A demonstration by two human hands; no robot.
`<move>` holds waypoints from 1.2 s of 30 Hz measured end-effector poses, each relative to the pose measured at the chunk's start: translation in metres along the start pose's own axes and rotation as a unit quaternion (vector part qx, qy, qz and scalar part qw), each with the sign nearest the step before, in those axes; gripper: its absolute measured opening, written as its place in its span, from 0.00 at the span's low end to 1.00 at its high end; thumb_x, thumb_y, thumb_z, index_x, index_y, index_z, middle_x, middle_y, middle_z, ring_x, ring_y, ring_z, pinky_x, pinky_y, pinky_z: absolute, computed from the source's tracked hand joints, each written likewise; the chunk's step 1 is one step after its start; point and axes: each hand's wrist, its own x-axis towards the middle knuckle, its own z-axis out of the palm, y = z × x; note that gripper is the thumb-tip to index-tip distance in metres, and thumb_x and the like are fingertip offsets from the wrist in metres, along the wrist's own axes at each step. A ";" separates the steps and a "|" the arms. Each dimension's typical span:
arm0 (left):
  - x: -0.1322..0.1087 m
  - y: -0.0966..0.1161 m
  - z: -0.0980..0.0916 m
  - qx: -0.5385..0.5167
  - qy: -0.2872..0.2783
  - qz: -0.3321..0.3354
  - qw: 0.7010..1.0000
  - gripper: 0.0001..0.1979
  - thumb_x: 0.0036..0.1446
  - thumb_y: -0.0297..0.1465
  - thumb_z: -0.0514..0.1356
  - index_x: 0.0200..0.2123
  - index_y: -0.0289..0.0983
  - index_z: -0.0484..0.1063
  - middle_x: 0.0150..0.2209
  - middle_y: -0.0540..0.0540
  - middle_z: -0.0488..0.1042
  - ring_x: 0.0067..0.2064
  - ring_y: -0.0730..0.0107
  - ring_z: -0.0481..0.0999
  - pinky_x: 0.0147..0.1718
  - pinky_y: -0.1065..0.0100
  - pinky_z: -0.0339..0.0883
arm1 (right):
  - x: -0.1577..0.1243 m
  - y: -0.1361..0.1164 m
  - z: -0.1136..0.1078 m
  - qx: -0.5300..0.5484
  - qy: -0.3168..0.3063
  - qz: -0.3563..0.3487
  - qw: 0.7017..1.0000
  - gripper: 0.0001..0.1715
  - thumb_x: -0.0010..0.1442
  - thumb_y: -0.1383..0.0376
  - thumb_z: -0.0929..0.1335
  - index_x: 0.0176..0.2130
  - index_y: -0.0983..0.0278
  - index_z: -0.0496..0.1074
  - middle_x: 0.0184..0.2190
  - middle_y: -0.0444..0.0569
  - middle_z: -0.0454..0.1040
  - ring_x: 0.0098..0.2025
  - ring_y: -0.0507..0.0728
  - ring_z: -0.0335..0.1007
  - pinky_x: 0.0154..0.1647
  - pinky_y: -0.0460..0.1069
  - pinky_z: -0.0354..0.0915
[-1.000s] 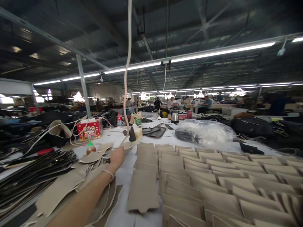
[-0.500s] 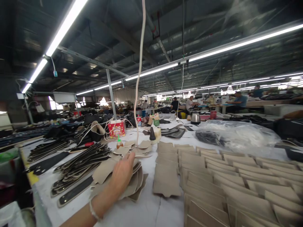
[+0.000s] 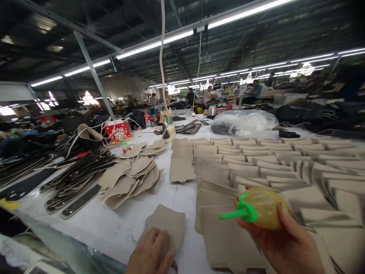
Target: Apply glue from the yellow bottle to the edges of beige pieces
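My left hand [image 3: 152,251] is low in the middle of the view, fingers curled over the near part of a beige leather-like piece [image 3: 172,220] with a notched outline. That piece is at the white table top, and its near edge is hidden under the hand. In my right hand [image 3: 288,243] is a round squeeze bottle [image 3: 264,207] of yellowish liquid, probably glue. Its green nozzle [image 3: 238,214] points left, above a loose beige panel [image 3: 230,239]. The bottle is held in the air, tilted nearly level.
Overlapping beige panels [image 3: 256,167] cover the table's right side. Left of them lie a loose pile of beige pieces [image 3: 134,177] and dark straps [image 3: 81,179]. Farther back are another green-tipped bottle [image 3: 125,147], a red box [image 3: 118,131] and a plastic bag [image 3: 245,122]. A cord [image 3: 162,57] hangs down.
My left hand has moved from the beige pile toward me, with a beige piece now under it. My right hand has come into view holding the bottle. The view has turned right and down.
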 end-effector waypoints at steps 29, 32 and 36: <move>0.037 0.058 -0.039 0.117 -0.078 -0.041 0.989 0.16 0.47 0.26 0.54 0.42 0.35 0.68 0.44 0.37 0.69 0.43 0.52 0.75 0.43 0.54 0.69 | -0.027 0.022 -0.009 -0.306 -0.079 -0.153 0.936 0.34 0.47 0.52 0.76 0.50 0.56 0.66 0.35 0.43 0.72 0.36 0.52 0.66 0.35 0.38 0.64; 0.037 0.058 -0.039 0.127 -0.089 -0.040 0.987 0.15 0.49 0.26 0.52 0.41 0.35 0.68 0.44 0.37 0.70 0.43 0.53 0.75 0.43 0.54 0.69 | -0.026 0.020 -0.013 -0.321 -0.084 -0.159 0.930 0.33 0.48 0.51 0.75 0.50 0.56 0.65 0.35 0.44 0.71 0.37 0.53 0.66 0.36 0.39 0.64; 0.036 0.058 -0.039 0.131 -0.081 -0.036 0.987 0.15 0.49 0.23 0.50 0.41 0.35 0.69 0.44 0.38 0.70 0.43 0.54 0.75 0.43 0.55 0.69 | -0.025 0.019 -0.014 -0.316 -0.093 -0.160 0.931 0.32 0.49 0.51 0.74 0.49 0.56 0.64 0.34 0.44 0.71 0.36 0.53 0.65 0.35 0.40 0.64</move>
